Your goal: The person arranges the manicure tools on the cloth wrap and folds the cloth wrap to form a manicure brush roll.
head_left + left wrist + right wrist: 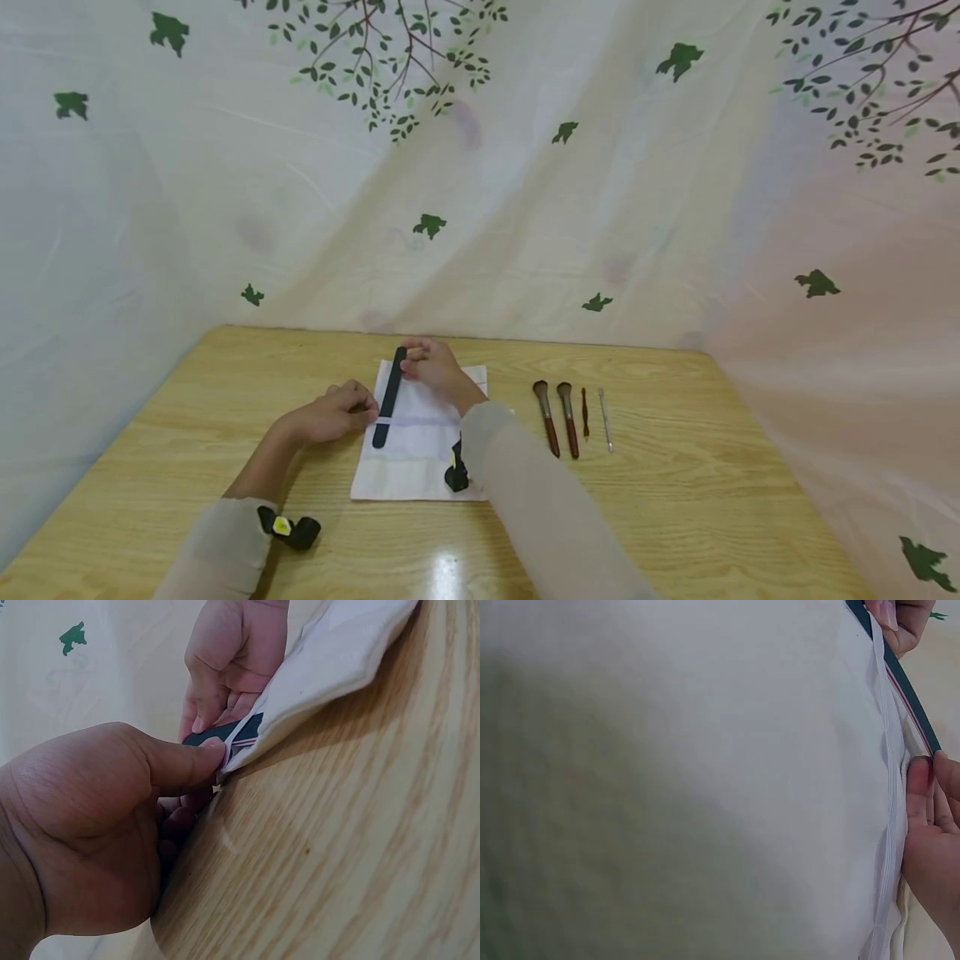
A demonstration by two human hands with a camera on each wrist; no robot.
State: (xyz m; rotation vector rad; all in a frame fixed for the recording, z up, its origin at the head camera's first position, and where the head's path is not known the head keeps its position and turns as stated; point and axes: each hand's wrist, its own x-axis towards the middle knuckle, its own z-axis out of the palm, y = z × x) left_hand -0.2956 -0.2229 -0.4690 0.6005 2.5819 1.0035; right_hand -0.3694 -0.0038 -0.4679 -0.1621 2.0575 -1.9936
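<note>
A black nail file (391, 387) lies lengthwise along the left side of a white cloth (420, 479), its lower part passing under a narrow white elastic band (891, 817). With thumb and fingers, my right hand (437, 372) pinches the file's far end. The left hand (333, 414) is at the cloth's left edge, where its thumb and fingers pinch the elastic band beside the file. In the left wrist view, the left fingers are partly hidden behind the thumb. Thin pinkish layers show along the file's edge in the right wrist view.
Right of the cloth, two brushes (547, 418) with brown handles lie side by side. Beyond them are a small dark brown tool (585, 414) and a thin silver rod (606, 421). A printed curtain (495, 275) hangs behind the wooden table (697, 500).
</note>
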